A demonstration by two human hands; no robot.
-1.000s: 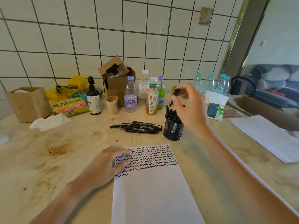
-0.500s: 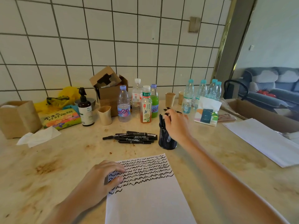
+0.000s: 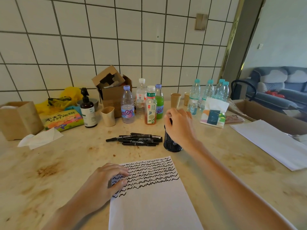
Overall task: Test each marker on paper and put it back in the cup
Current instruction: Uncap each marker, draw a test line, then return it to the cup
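Observation:
A white sheet of paper (image 3: pixel 149 206) lies in front of me, its upper part filled with rows of black squiggles. My left hand (image 3: pixel 106 181) rests on the sheet's left edge with relaxed fingers. Beyond the paper stands a black mesh cup (image 3: pixel 172 144). My right hand (image 3: pixel 180 127) sits on top of the cup, fingers curled round the end of a black marker (image 3: pixel 170 121) that is down inside it. The hand hides the cup's other contents. Several more black markers (image 3: pixel 137 139) lie in a pile on the table just left of the cup.
Drink bottles (image 3: pixel 150 107), a pump bottle (image 3: pixel 88 110), paper cups (image 3: pixel 108 116) and an open cardboard box (image 3: pixel 113 87) stand behind the markers. A tissue pack (image 3: pixel 213 113) and water bottles (image 3: pixel 207 90) are back right. Another white sheet (image 3: pixel 272 143) and a carton (image 3: pixel 269 113) lie at the right.
My right hand came down from above the cup with the marker and now sits on the cup's top, the marker lowered inside. The left hand stayed on the paper.

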